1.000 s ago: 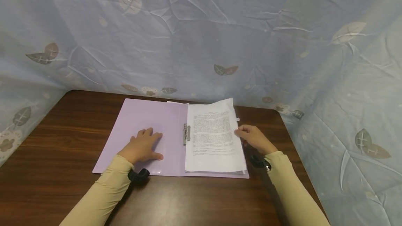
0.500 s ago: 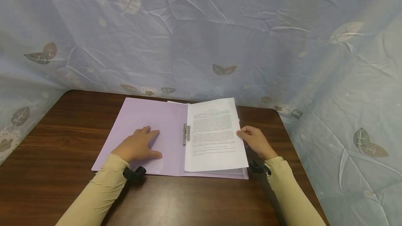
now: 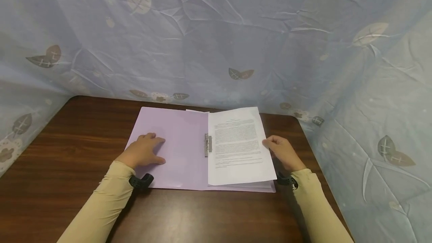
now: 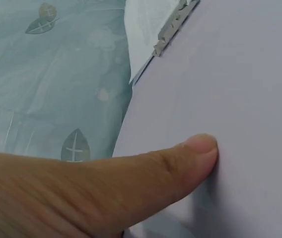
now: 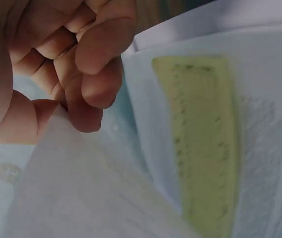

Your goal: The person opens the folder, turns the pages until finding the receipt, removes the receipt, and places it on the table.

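A lilac folder (image 3: 182, 153) lies spread on the table, with a metal clip (image 3: 206, 144) near its spine. Printed sheets of paper (image 3: 237, 149) are stacked on its right side. My right hand (image 3: 281, 151) pinches the top sheet's right edge between thumb and fingers and holds it lifted. Beneath that raised sheet, the right wrist view reveals a yellow strip (image 5: 203, 144) with dark markings on the page below. My left hand (image 3: 143, 151) rests on the left cover, its fingers spread; its thumb (image 4: 171, 168) points toward the folder's middle in the left wrist view.
The dark wooden table (image 3: 67, 153) extends on both sides of the folder and in front of it. A patterned blue curtain (image 3: 202, 48) hangs behind and along the sides. Both wrists wear black bands (image 3: 141, 181).
The folder and its papers have shifted right. My right hand has moved right, still pinching the sheet, whose lower right corner has risen. My left hand has slid left across the cover.
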The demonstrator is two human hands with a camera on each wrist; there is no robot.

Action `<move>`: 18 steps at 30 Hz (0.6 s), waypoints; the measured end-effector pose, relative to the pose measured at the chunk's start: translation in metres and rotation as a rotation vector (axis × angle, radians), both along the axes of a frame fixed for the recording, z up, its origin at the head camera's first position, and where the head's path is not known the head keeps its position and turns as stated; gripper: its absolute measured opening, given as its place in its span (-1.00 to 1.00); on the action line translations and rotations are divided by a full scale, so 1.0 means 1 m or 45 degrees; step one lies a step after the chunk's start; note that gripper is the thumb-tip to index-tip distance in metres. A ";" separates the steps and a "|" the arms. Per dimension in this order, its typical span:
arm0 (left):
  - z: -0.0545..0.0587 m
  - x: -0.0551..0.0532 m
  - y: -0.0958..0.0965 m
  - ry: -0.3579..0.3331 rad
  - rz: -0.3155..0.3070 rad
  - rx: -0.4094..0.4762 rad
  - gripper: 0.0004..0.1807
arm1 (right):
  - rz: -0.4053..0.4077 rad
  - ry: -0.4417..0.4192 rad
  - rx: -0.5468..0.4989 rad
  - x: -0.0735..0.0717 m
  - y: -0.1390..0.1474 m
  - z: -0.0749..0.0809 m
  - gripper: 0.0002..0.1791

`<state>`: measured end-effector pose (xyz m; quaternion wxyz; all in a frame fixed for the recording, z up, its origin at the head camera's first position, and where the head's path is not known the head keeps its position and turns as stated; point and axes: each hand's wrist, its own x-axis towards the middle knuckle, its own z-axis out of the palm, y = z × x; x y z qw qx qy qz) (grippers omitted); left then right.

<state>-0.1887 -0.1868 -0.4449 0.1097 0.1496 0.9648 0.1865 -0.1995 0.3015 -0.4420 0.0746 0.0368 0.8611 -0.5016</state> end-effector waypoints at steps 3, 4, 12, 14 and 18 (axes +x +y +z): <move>-0.002 -0.001 0.000 -0.015 0.003 0.001 -0.14 | 0.001 0.009 -0.069 -0.001 -0.004 0.010 -0.72; -0.003 -0.001 0.000 -0.016 0.005 0.002 -0.14 | 0.006 0.013 -0.101 -0.001 -0.007 0.015 -0.72; -0.003 -0.001 0.000 -0.037 0.012 0.016 -0.14 | 0.059 0.105 -0.215 -0.007 -0.047 0.058 -0.73; -0.002 0.000 0.000 -0.036 0.009 0.015 -0.13 | 0.063 0.154 -0.173 -0.009 -0.061 0.069 -0.75; -0.001 0.000 0.000 -0.036 0.006 0.008 -0.13 | 0.101 0.203 -0.138 -0.008 -0.094 0.090 -0.79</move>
